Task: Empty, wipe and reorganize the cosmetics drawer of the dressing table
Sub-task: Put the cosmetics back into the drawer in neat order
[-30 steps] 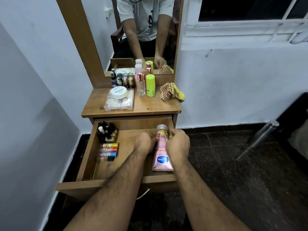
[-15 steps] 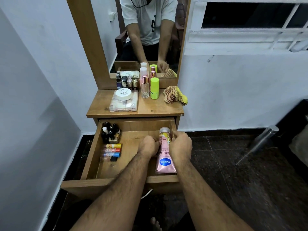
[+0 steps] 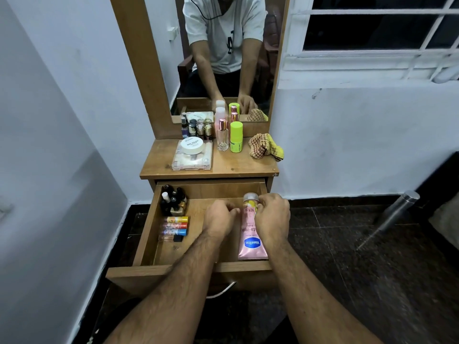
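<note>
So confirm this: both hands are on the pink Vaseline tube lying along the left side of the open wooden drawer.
Wrong side. The head view shows the pink Vaseline tube along the right side of the open wooden drawer, with the left hand and right hand on it.

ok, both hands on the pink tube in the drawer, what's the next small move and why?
Probably let go of the tube and reach up for the green bottle. The tube already lies flat along the drawer's right side, right hand at its cap end and left hand beside it, while several items wait on the tabletop.
</note>
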